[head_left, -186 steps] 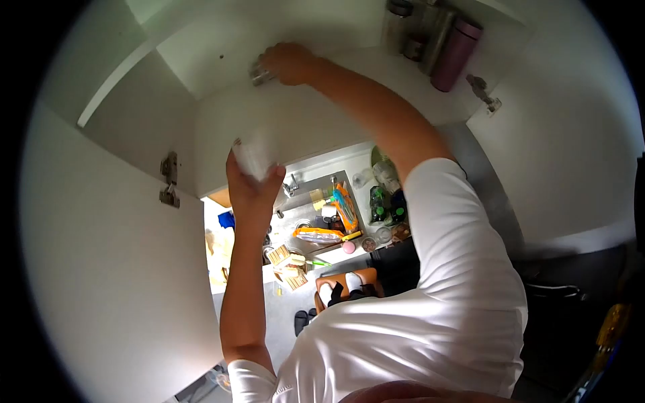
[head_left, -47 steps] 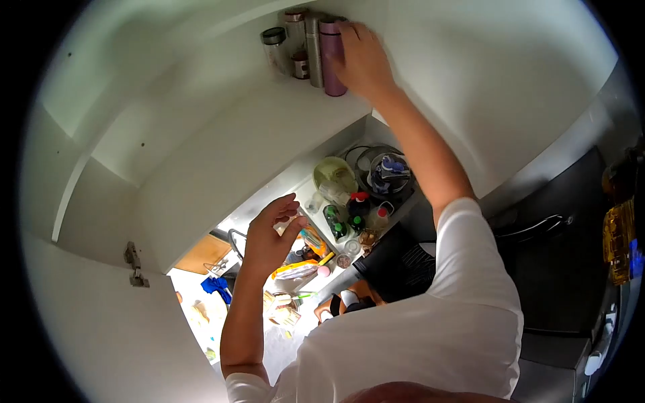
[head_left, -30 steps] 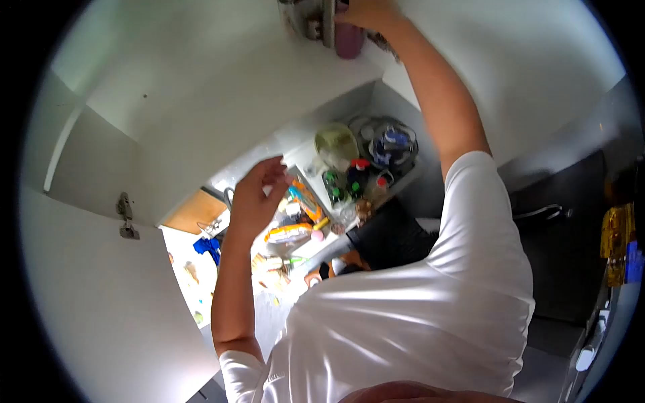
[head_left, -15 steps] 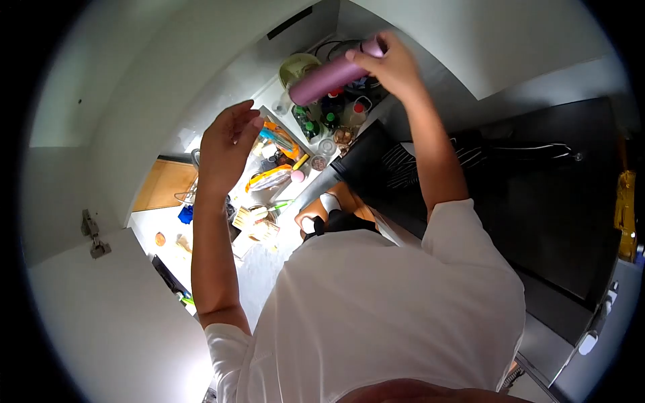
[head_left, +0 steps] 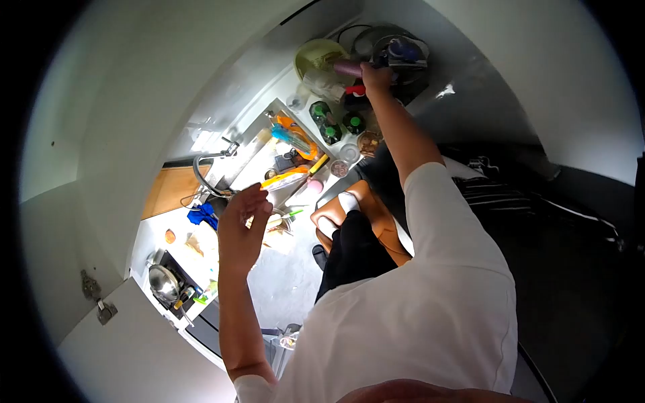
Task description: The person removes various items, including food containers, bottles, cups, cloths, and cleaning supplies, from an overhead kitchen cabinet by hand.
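My right hand [head_left: 377, 77] is closed round a purple cylinder [head_left: 348, 68], reaching out over the back corner of the counter. Next to the cylinder are a pale green basin [head_left: 321, 55] and a clear plastic bag [head_left: 324, 86]. Below it stand dark bottles with green caps [head_left: 326, 123]. Nothing shows in my left hand [head_left: 246, 225], which is raised with its fingers bent and apart over the sink side, near an orange and white packet [head_left: 285, 178].
A curved tap [head_left: 201, 164] rises beside the sink. A metal pan [head_left: 163, 282] sits on the hob at lower left. Blue cloth [head_left: 202, 214] lies on the counter. An open cabinet door [head_left: 127, 342] stands at lower left. Black fabric with white stripes [head_left: 500, 195] lies at right.
My right hand has carried the cylinder farther away toward the back corner, and it is now partly hidden. My left hand has dropped lower. The view has shifted, bringing the pan into sight.
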Demonstrator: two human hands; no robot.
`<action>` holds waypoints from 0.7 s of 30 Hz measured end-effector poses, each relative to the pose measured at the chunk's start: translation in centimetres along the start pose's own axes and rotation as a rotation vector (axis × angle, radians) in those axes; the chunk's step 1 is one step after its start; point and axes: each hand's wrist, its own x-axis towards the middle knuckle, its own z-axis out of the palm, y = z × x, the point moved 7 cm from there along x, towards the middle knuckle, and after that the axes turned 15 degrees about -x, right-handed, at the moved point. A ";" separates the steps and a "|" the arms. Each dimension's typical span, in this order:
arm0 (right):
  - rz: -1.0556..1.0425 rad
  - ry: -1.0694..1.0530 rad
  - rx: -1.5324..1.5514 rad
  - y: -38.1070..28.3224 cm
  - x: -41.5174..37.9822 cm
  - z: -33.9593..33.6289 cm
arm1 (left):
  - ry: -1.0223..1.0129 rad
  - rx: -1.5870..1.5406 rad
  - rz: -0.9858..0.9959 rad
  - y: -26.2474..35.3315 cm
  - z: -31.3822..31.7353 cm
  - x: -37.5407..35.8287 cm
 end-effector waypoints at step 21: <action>-0.624 0.185 -0.154 -4.8 -0.8 7.1 | 0.053 -0.011 -0.077 -6.3 1.1 3.0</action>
